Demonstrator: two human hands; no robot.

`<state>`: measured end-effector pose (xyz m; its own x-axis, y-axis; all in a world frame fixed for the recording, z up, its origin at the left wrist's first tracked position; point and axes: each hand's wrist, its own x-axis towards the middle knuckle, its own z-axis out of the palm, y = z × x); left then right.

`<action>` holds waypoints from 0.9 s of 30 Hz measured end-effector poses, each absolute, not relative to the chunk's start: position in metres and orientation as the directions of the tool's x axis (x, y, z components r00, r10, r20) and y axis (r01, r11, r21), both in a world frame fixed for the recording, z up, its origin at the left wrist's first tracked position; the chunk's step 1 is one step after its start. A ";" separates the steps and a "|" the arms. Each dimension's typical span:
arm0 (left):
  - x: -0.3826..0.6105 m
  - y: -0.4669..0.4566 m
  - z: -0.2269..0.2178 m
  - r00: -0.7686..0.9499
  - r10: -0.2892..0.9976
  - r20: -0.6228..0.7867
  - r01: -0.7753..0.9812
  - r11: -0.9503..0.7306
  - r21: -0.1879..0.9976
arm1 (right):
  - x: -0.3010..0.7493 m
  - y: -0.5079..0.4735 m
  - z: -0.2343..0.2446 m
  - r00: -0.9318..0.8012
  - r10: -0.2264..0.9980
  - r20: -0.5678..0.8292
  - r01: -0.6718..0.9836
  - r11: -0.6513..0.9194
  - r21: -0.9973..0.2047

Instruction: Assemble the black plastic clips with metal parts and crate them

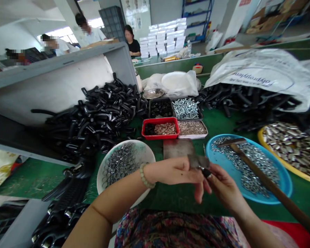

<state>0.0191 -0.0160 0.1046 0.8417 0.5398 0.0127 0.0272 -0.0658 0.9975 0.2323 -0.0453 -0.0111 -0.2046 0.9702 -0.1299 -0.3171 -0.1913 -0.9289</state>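
Observation:
My left hand (179, 170), with a bead bracelet at the wrist, reaches across to my right hand (226, 189) above the front of the table. Between them is a small black part with a shiny metal end (206, 172), mostly hidden by fingers. Both hands are closed around it, the right in a pinch. A dark grey-brown piece (198, 161) covers the left forefinger area; blur hides what it is. Behind the hands lies a flat metal plate (177, 148). A white bowl of metal rings (100, 172) stands under the left forearm.
A hammer (258, 172) rests across a blue basin of small metal parts (286, 182). A red tray (160, 136) and trays of screws (186, 108) stand behind. Black handles (103, 106) spill from a tipped grey crate (64, 65). A yellow basin (263, 146) stands right. Several people sit beyond.

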 end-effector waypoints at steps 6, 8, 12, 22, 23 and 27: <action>-0.096 0.072 0.104 0.016 0.983 0.185 0.536 -0.165 0.828 | 0.234 -0.039 -0.016 -0.116 0.979 -0.170 -0.346 -0.200 -0.916; -0.156 0.112 0.104 -0.245 0.913 0.326 0.846 0.037 0.533 | 0.232 -0.039 -0.014 -0.106 0.977 -0.184 -0.328 -0.209 -0.921; -0.243 0.160 0.113 -0.296 0.918 0.264 0.951 0.308 -0.005 | 0.227 -0.040 -0.010 -0.107 0.972 -0.211 -0.316 -0.235 -0.919; -0.317 0.157 0.134 -0.163 0.986 -0.020 0.959 0.154 -0.237 | 0.220 -0.037 0.004 -0.105 0.965 -0.240 -0.361 -0.262 -0.895; -0.318 0.154 0.132 -0.149 0.989 -0.004 0.963 0.144 -0.229 | 0.217 -0.036 0.006 -0.118 0.965 -0.236 -0.358 -0.263 -0.896; -0.314 0.146 0.127 -0.107 0.993 0.043 0.979 0.113 -0.172 | 0.211 -0.037 0.012 -0.162 0.967 -0.196 -0.351 -0.242 -0.905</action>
